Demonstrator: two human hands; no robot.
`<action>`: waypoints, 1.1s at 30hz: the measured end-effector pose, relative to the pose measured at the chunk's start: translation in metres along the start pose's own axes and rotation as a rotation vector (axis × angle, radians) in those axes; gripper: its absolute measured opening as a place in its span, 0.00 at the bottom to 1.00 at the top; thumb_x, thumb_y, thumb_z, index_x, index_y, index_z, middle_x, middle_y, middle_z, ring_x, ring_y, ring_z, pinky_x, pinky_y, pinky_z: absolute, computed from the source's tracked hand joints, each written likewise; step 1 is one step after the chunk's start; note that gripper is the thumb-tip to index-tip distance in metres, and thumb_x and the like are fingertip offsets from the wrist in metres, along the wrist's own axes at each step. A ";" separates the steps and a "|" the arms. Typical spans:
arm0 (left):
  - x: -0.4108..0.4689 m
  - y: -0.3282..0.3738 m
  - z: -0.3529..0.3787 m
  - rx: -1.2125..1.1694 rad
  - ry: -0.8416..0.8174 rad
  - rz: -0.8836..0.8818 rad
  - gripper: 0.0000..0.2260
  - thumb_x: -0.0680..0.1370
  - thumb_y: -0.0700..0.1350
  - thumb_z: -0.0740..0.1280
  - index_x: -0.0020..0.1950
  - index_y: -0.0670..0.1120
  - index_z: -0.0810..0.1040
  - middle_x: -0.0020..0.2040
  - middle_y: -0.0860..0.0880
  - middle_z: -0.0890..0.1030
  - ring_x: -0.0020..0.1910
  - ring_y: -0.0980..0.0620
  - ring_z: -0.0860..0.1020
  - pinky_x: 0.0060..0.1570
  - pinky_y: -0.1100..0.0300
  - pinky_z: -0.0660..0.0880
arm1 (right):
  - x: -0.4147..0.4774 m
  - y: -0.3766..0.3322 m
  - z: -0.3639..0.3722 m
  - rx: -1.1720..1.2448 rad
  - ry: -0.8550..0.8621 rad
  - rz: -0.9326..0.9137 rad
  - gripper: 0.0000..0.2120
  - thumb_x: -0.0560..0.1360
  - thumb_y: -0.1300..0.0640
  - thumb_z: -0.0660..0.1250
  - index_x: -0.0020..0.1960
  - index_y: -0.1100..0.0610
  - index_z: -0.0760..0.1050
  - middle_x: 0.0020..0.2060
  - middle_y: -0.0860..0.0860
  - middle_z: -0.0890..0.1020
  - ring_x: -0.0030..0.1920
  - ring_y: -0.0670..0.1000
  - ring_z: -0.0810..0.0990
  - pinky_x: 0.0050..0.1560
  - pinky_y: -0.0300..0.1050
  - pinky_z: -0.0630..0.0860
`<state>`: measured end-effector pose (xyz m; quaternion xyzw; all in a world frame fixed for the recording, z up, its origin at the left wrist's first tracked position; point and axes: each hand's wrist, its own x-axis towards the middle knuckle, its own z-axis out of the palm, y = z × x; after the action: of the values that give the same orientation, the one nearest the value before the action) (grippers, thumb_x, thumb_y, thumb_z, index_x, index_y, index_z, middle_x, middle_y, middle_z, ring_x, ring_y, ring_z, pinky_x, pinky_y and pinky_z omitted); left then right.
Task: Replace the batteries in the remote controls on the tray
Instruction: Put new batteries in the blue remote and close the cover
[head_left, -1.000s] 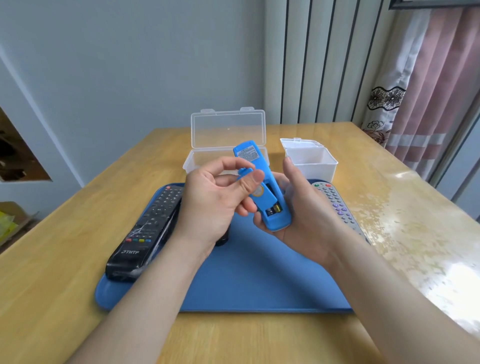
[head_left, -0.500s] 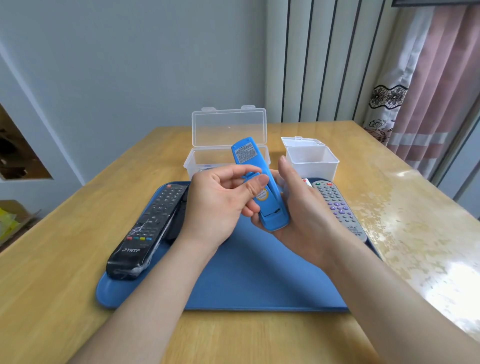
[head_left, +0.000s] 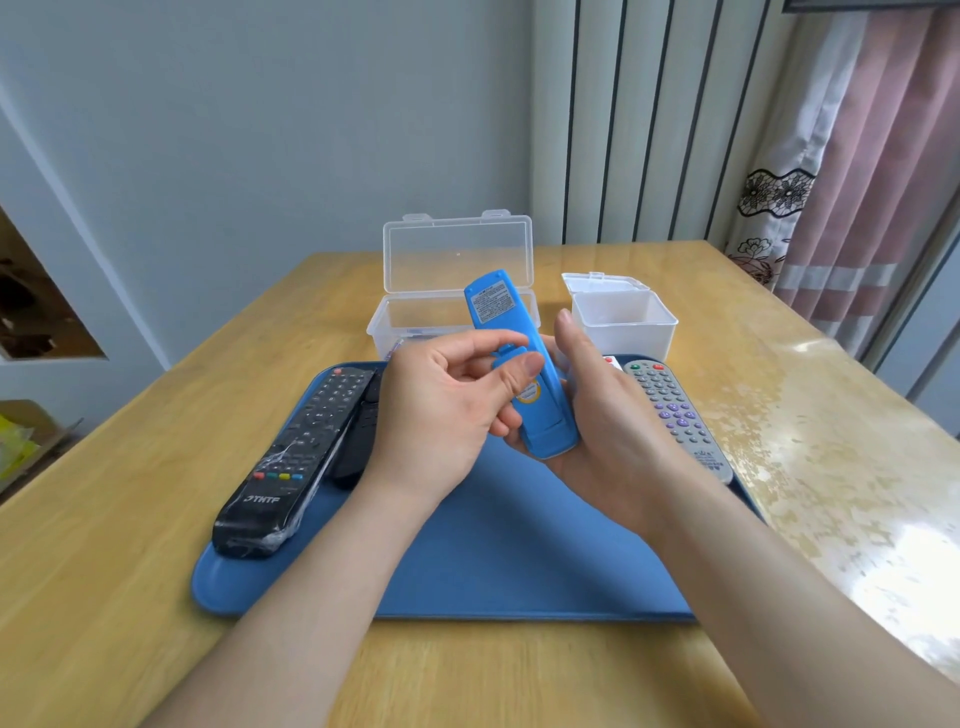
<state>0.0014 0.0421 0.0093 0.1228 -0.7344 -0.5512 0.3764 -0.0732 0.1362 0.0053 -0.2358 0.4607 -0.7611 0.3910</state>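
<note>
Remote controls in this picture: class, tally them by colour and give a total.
black remotes: 2
blue remote: 1
grey remote: 1
white remote, mostly hidden, apparently a remote: 1
Total: 5

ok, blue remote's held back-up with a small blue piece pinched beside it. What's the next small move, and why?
Probably set the small blue piece, apparently the battery cover, down on the tray. The left hand is pinching it while the right hand cradles the blue remote, so no fingers are free to work the compartment. Whether batteries are inside can't be seen.
</note>
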 end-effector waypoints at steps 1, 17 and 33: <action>0.000 0.000 0.000 0.020 0.009 0.013 0.07 0.72 0.41 0.74 0.44 0.53 0.82 0.31 0.51 0.80 0.23 0.55 0.75 0.27 0.66 0.73 | 0.000 0.000 0.000 0.003 0.011 -0.009 0.26 0.82 0.42 0.53 0.62 0.62 0.77 0.46 0.61 0.78 0.35 0.52 0.74 0.51 0.52 0.70; -0.004 -0.015 0.008 0.620 0.020 0.619 0.12 0.76 0.44 0.68 0.55 0.39 0.83 0.48 0.47 0.80 0.43 0.52 0.78 0.46 0.59 0.75 | -0.002 -0.001 -0.002 0.120 0.150 -0.104 0.18 0.85 0.56 0.51 0.61 0.67 0.73 0.49 0.60 0.80 0.51 0.57 0.78 0.52 0.49 0.72; -0.004 -0.015 0.004 0.250 -0.415 -0.406 0.09 0.82 0.45 0.60 0.59 0.51 0.78 0.37 0.52 0.83 0.32 0.48 0.83 0.49 0.49 0.81 | -0.003 -0.017 -0.015 -1.568 0.269 -0.136 0.19 0.79 0.57 0.59 0.69 0.53 0.71 0.62 0.55 0.78 0.61 0.57 0.73 0.57 0.49 0.71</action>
<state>-0.0022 0.0425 -0.0065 0.1973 -0.8182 -0.5337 0.0828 -0.0885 0.1514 0.0128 -0.3759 0.8896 -0.2593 0.0052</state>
